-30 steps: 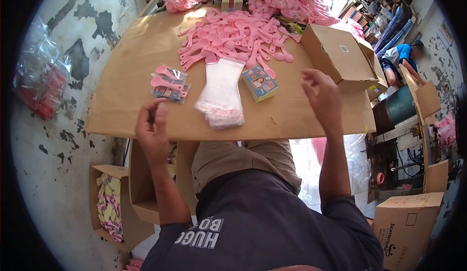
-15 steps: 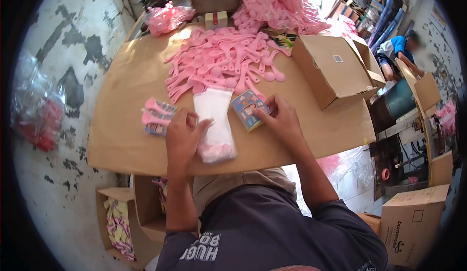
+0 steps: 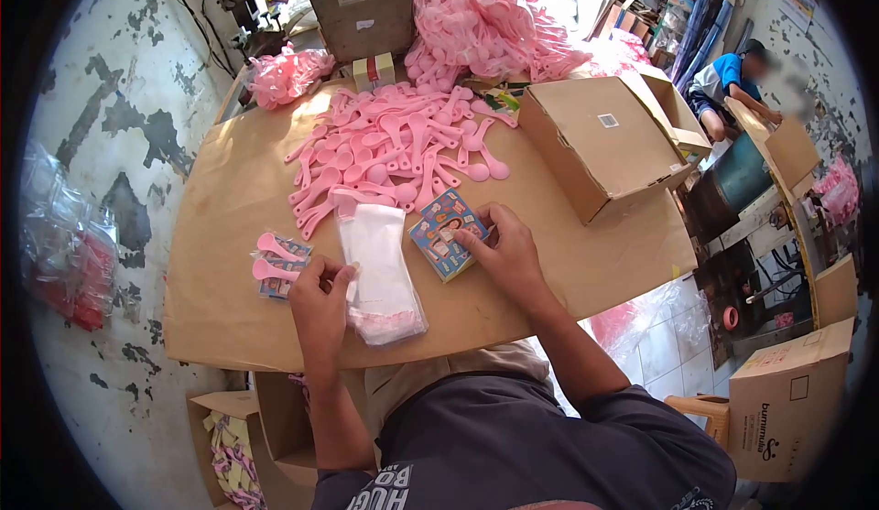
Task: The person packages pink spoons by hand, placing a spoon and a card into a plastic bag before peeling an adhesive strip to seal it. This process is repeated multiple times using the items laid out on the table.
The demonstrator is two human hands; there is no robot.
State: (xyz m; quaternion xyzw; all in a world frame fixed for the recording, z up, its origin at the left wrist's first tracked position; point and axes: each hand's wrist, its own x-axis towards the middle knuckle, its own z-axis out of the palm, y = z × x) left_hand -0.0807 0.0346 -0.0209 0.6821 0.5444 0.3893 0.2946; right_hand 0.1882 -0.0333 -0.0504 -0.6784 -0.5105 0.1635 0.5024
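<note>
My left hand (image 3: 320,301) is closed, thumb and fingers pinched at the left edge of a stack of clear-white plastic bags (image 3: 377,258). The bags lie flat before me, pink showing at their near end. My right hand (image 3: 504,252) grips a stack of blue printed cards (image 3: 443,246) on the table, its thumb on top and fingers around the right side. Left of my left hand lie two pink spoons (image 3: 275,272) with printed cards, apparently in clear packaging. Beyond the bags spreads a heap of loose pink spoons (image 3: 389,148).
A cardboard box (image 3: 600,139) stands on the brown-covered table (image 3: 549,281) at right. Large bags of pink spoons (image 3: 481,25) are piled behind. Open cartons (image 3: 224,446) sit below the left edge. Another person (image 3: 732,89) works at far right.
The view has shifted, so the table sits lower and further left. My left thumb has drawn back from over the bags to their left edge. My right hand remains on the card stack.
</note>
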